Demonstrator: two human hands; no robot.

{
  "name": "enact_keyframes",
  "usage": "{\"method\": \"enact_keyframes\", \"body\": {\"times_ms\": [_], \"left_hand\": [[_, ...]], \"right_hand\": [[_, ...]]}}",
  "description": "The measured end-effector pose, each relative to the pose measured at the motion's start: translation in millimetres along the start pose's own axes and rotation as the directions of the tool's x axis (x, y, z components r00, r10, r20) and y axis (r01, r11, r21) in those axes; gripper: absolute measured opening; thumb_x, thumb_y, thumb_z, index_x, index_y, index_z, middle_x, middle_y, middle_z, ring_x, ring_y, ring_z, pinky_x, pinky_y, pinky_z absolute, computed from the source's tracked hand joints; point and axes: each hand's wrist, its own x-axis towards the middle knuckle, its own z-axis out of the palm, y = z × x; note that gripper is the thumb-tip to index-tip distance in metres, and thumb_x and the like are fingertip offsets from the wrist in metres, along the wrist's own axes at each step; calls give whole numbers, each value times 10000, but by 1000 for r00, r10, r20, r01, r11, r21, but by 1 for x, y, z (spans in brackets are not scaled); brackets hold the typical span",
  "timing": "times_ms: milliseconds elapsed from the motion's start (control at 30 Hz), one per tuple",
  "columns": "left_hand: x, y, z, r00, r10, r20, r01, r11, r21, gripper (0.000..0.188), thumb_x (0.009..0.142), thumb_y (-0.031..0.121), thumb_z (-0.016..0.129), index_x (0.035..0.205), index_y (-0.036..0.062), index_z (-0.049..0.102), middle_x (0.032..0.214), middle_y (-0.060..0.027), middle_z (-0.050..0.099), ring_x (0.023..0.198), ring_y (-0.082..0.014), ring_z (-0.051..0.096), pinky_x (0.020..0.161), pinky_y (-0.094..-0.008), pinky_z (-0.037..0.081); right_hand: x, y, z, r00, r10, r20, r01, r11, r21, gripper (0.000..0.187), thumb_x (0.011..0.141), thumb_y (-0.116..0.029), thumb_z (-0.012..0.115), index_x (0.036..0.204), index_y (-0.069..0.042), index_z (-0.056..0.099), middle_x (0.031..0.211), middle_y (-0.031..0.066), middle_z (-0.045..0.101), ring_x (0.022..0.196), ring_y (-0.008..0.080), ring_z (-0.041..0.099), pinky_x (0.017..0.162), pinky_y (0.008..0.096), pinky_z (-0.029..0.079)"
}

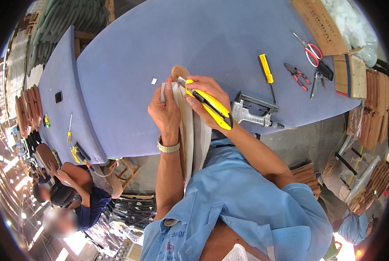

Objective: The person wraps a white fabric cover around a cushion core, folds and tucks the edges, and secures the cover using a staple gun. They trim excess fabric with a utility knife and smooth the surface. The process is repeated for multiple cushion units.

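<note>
My right hand [208, 90] is closed around a yellow box cutter [215, 108], its blade end up against the edge of a long, narrow piece. That piece has a brown rounded end [179, 71] and pale grey fabric [187, 126] along its length, running back toward my body. Beside the blade, my left hand [165, 114] pinches the fabric near the rounded end, thumb on top. The fingers partly hide the spot where blade and fabric meet. A small white scrap [154, 81] lies on the blue-covered table [129, 56] left of my hands.
Right of my hands lie a staple gun [255, 111], a screwdriver [267, 71], pliers [297, 77], red-handled scissors [310, 48] and a cardboard box [320, 26]. Another person [88, 200] works at the lower left. Brown pads [29, 106] are stacked at the far left.
</note>
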Motion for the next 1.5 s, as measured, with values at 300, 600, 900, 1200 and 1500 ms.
{"method": "enact_keyframes", "body": {"times_ms": [300,600,900,1200,1500], "left_hand": [[-2,1,-4,1000,-23,10,23,1000,14,252,1048,214,632,1134,31,783,846,-78,771,697,-81,641,623,-277,515],[3,-19,4,982,183,-39,-184,982,-32,228,1040,155,625,1167,37,773,947,-117,796,738,-130,709,654,-303,560],[0,-16,15,989,145,24,-145,989,-5,286,915,148,725,1191,77,746,1120,-161,759,970,-342,747,842,-394,603],[-15,5,-2,975,223,-7,-223,975,9,159,990,133,599,1114,95,691,1032,-84,740,919,-325,718,739,-437,594],[-15,3,-4,965,263,1,-263,965,3,174,995,148,588,1145,133,673,975,-83,736,874,-321,719,718,-446,587]], "right_hand": [[-4,-6,3,993,-120,5,119,975,-187,271,856,20,744,1112,-52,688,1253,175,673,1018,261,698,838,332,564],[-3,1,7,990,-137,-45,124,969,-215,254,868,-16,765,1111,-43,699,1268,181,677,1060,287,693,884,343,558],[-3,3,-1,980,-196,44,199,914,-354,305,908,-109,720,1186,-5,650,1277,264,629,1149,396,635,982,451,529],[-4,-24,-10,958,-137,251,240,861,-448,329,898,-51,689,1217,-10,618,1120,216,630,1047,379,619,933,444,506],[0,-31,-24,929,89,360,81,899,-430,424,886,-4,671,1302,-33,594,1120,168,692,1024,279,684,906,378,531]]}}
